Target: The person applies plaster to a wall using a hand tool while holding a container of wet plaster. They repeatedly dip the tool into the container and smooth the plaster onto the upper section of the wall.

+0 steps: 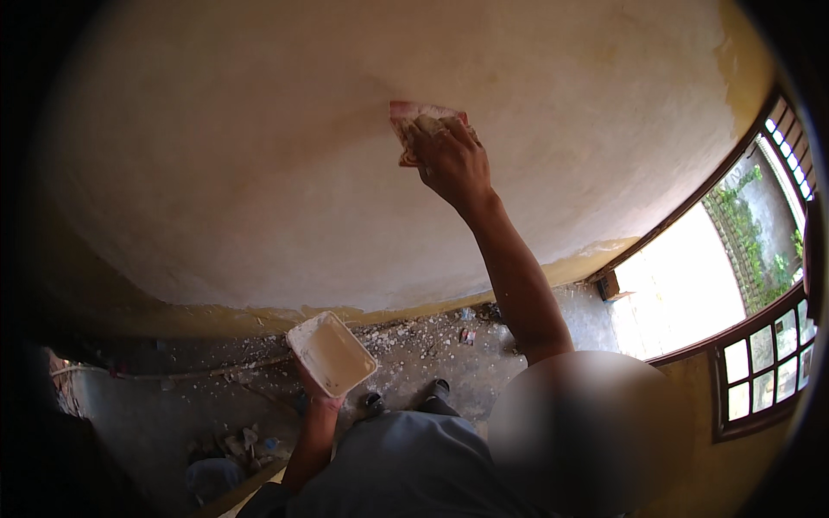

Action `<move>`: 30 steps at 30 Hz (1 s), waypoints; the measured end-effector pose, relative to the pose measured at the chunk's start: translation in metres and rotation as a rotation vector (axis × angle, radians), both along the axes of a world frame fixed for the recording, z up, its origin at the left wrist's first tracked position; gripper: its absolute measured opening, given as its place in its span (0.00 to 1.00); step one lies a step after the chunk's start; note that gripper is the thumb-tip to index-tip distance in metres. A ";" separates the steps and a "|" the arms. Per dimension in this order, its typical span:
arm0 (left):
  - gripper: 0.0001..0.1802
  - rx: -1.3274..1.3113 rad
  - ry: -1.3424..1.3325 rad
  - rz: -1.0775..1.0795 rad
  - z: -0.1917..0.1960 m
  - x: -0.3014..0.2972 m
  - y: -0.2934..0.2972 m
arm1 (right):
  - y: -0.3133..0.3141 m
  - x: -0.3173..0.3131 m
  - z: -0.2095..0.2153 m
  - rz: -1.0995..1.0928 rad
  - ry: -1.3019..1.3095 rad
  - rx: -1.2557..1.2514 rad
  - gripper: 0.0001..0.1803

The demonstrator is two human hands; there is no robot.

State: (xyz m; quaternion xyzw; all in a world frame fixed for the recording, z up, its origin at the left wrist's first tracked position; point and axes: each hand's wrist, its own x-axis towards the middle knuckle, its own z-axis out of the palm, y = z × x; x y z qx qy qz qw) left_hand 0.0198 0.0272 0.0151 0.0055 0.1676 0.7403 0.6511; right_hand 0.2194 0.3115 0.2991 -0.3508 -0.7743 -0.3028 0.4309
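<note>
My right hand (455,164) is raised against the wall (259,173), fingers bent over a flat reddish spreader (402,110) smeared with pale paste. The spreader's face lies close to or on the wall; its exact kind is partly hidden by the fingers and paste. Low in front of me, my left hand (316,388) grips a white rectangular tub (354,338) from its near left side. Inside the tub is a smooth cream-coloured filler (335,356). Most of the left fingers are hidden beneath the tub. Whitish coating covers much of the wall, with yellowish paint showing at its lower and right edges.
White crumbs and flakes (414,337) litter the floor along the wall's foot. A long thin pole or pipe (199,374) lies at the left, near a pale bucket-like container (213,477). A bright doorway (682,285) and a paned window (764,371) are at the right.
</note>
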 end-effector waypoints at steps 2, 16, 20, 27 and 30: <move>0.36 -0.001 -0.004 -0.004 -0.001 0.000 0.001 | -0.003 0.018 -0.001 0.216 -0.095 0.086 0.25; 0.35 -0.049 -0.003 0.020 0.002 0.001 0.006 | 0.001 0.068 0.075 0.072 0.514 0.358 0.14; 0.35 -0.091 0.028 0.070 -0.010 -0.010 -0.011 | 0.005 0.140 0.129 -0.155 0.669 -0.005 0.11; 0.35 -0.091 0.085 0.066 -0.017 0.002 -0.005 | 0.036 0.220 0.120 -0.162 0.357 0.028 0.11; 0.35 -0.038 0.104 0.050 -0.006 0.015 0.007 | 0.046 0.203 0.083 -0.192 0.203 0.172 0.11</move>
